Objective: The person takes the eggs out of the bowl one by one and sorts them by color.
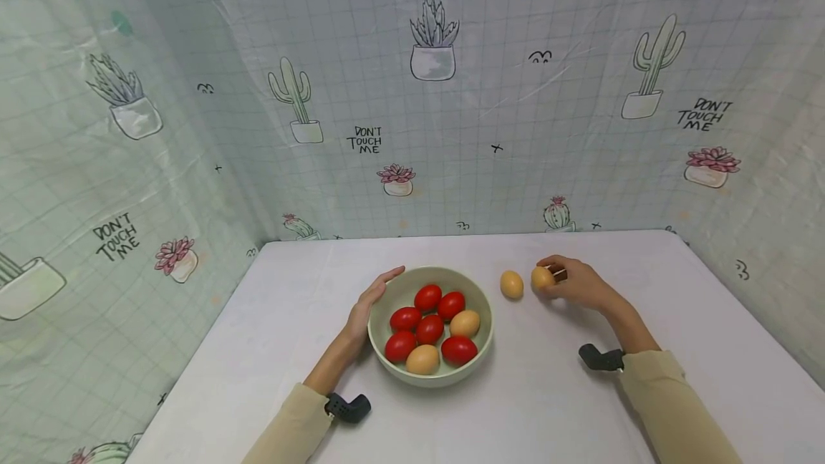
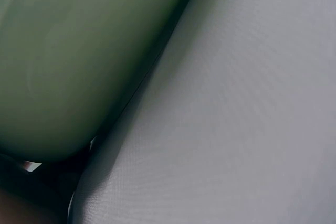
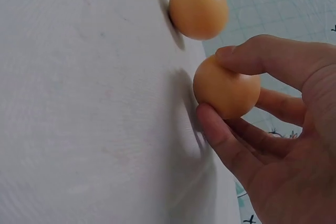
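Note:
My right hand pinches a yellow-orange egg between thumb and fingers, at the back right of the table. A second yellow-orange egg lies just left of it, apart from the hand. My left hand rests along the left outer side of a pale green bowl, its fingers stretched toward the far rim. Inside the bowl are several red eggs and two yellow-orange eggs. In the left wrist view the bowl's outer wall fills the upper left; most of the hand is hidden there.
The white table carries the bowl and eggs. A pale curtain printed with potted cacti hangs behind the table and along both sides. Dark wrist devices sit at the sleeve cuffs.

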A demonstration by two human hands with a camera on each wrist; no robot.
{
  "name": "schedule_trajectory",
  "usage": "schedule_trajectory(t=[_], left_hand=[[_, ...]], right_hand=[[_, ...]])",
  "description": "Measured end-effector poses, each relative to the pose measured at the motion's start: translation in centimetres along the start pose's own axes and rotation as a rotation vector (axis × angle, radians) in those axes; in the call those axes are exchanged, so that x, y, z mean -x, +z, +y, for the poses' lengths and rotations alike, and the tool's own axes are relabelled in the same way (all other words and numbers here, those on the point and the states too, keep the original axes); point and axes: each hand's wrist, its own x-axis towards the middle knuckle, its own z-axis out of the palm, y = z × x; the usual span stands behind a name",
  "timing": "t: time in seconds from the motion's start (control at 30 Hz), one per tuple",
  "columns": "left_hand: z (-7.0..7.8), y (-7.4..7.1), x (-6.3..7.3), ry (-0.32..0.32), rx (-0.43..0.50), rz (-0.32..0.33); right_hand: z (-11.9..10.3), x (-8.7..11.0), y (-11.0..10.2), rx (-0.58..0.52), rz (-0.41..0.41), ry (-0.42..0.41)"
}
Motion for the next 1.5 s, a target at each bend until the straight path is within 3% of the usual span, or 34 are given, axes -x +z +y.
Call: schedule_trajectory(t=[0.37,1.0,1.5], left_hand=[[0.08,0.01,-0.01,0.004,-0.006,0.001],[0.10,-0.09,-0.02,0.001,-0.009,-0.003],[0.05,-0.02,-0.10,0.006,-0.006,0.003]], right_hand=[[-0.27,-0.02,0.40,0.061,0.026,0.007],[-0.28,-0.13,-0.07,0.092,-0.018,0.016],[-0.66,0.09,-0.27,0.087,-0.041,-0.022]])
